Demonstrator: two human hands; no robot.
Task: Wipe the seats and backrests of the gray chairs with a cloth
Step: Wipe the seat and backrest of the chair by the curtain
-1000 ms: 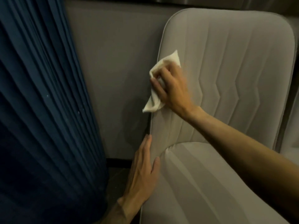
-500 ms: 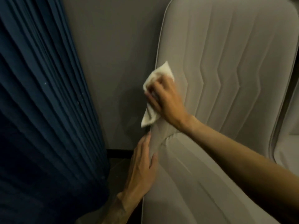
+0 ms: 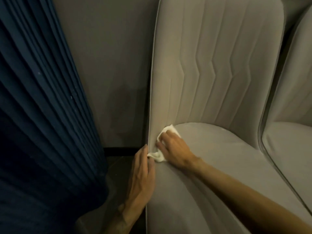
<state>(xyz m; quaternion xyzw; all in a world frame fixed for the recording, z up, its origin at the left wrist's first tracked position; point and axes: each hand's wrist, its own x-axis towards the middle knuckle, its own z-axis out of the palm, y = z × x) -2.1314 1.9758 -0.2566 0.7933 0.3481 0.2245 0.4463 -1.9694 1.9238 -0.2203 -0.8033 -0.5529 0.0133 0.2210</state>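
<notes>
dim light; plain grey wall (image 3: 109,65), pleated dark blue curtain (image 3: 37,115) at left, dark floor (image 3: 118,166) below.

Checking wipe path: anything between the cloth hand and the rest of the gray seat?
Nothing visible. The right hand presses the white cloth into the seat-backrest crease; the gray upholstered seat lies bare. The left hand rests on its outer edge.

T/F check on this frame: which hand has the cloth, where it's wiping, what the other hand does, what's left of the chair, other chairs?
1. The right hand presses the white cloth. True.
2. The cloth is at the top of the backrest. False: it sits where backrest meets seat.
3. The left hand rests flat on the chair's left edge. True.
4. A red curtain hangs left. False: the curtain is dark blue.
5. Only one chair shows. False: a second chair is on the right.
</notes>
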